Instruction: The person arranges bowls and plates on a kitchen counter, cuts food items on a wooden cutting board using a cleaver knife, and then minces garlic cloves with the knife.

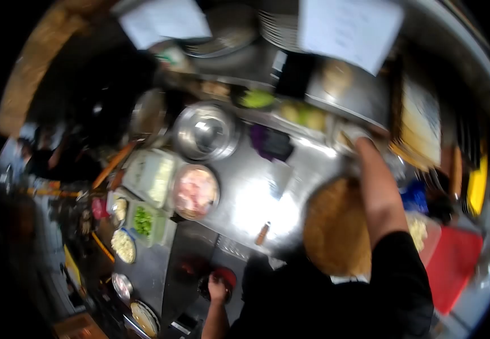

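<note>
My right arm stretches over a round wooden chopping board (332, 229), and my right hand (356, 134) is at a pale container at the back of the steel counter. Blur hides its fingers. Low in the view, my left hand (218, 289) looks closed at a round dark and red object (229, 278) whose kind I cannot make out. On the counter left of the board lies a knife with a wooden handle (263, 233); glare washes over its blade. A steel bowl of pale pink raw meat (196, 192) stands farther left, near a shiny steel bowl (206, 133).
Tubs of chopped greens (142, 220) and pale shreds (123, 246) stand at left. A dark purple cloth-like item (272, 141) lies toward the back, before green vegetables (256, 99). A red board (454, 265) is at right. Paper sheets (349, 28) hang above.
</note>
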Tool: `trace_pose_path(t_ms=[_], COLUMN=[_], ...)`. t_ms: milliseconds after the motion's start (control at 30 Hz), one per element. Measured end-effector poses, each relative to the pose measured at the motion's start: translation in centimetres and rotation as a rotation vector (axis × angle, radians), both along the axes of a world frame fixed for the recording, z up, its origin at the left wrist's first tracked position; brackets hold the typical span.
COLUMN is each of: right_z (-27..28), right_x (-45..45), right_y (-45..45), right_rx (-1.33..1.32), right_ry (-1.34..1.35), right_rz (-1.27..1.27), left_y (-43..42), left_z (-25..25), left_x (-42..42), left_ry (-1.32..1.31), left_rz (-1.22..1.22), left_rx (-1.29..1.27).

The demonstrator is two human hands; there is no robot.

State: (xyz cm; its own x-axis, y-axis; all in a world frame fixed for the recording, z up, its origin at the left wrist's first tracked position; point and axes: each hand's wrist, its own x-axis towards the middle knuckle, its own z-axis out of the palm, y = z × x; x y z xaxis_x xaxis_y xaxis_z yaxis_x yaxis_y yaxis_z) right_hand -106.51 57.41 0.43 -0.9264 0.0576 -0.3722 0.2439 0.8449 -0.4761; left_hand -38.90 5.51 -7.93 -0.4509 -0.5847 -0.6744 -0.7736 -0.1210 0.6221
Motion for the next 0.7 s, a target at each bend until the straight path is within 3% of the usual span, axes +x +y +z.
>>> trace_pose_path(t_ms=[67, 100, 200, 300, 333, 433, 533, 700], right_z=[0.1, -2.9, -3.5, -2.0, -1.6, -1.2, -0.7, -0.1], right_x=[-1.9, -3.0, -3.9, -3.7, -3.7, -4.0, -4.8, -5.7], right_y=[0.2, 0.8, 1.6, 1.5, 1.5, 1.9, 1.9, 2.0], right_rx=[0.189, 0.27, 0.242, 0.193, 0.232, 0.295, 0.303, 0.299], right_ry=[-0.073, 0.01, -0.02, 0.15, 0.141, 0.109, 0.087, 0.072], right_rz=[0.106, 0.078, 0.017, -0.05, -0.021, 0.032, 0.047, 0.059], left_y=[0.0, 0.3, 4.8, 4.4, 4.4, 3.9, 5.2, 5.3], left_z=[-2.9, -3.3, 6.0, 1.5, 0.8, -3.5, -1.0, -2.2], left_x=[1.4, 1.2, -4.9, -2.2, -1.8, 0.8, 0.1, 0.9], left_ry=[0.029, 0.016, -0.133, -0.077, -0.087, -0.071, -0.067, -0.084], left_rz=[-0.083, -0.165, -0.163, -0.345, -0.16, -0.265, -0.189, -0.108], left_rx=[-0.17, -0.272, -0.216, -0.514, -0.259, -0.335, -0.233, -0.195])
